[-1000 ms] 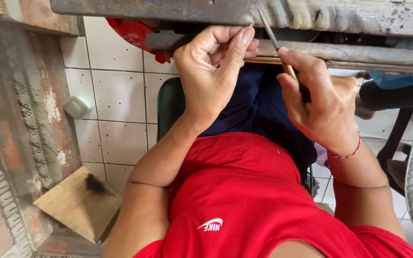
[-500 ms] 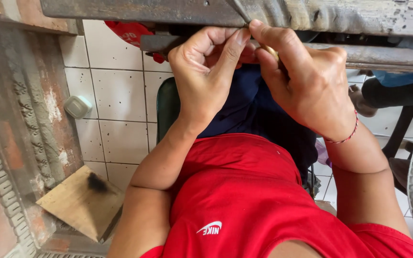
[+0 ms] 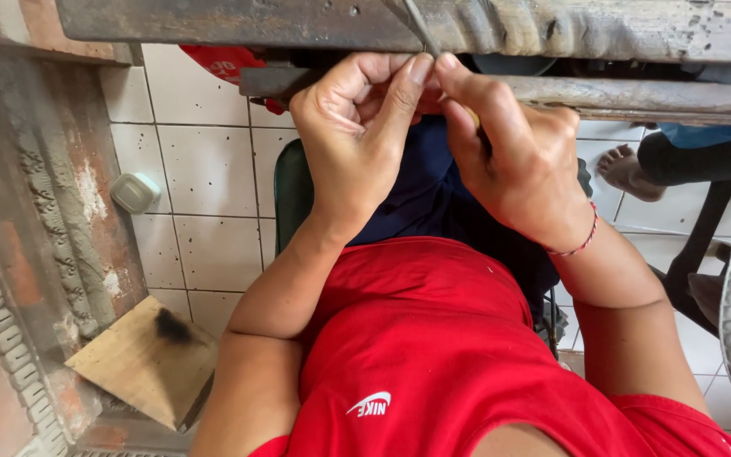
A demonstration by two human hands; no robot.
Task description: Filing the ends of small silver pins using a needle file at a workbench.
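Both of my hands are raised in front of a worn wooden bench edge (image 3: 552, 30). My left hand (image 3: 357, 135) has its fingers curled, pinching something too small to make out at the fingertips. My right hand (image 3: 513, 148) grips a thin metal tool (image 3: 419, 30) with a pale handle; its slim shaft points up and left over the bench edge. The fingertips of the two hands meet just below that edge. A red cord bracelet (image 3: 581, 244) circles my right wrist. I wear a red shirt (image 3: 433, 355) and dark blue trousers.
A green chair back (image 3: 292, 190) shows under my arms. White floor tiles (image 3: 205, 178) lie below, with a small white object (image 3: 134, 192) on them. A carved stone pillar (image 3: 35, 228) stands left, a scorched wooden board (image 3: 145, 360) beside it. Another person's bare foot (image 3: 628, 169) is at right.
My right hand has swung left with the tool until its fingertips meet those of my left hand. The tool's shaft now points up over the bench edge.
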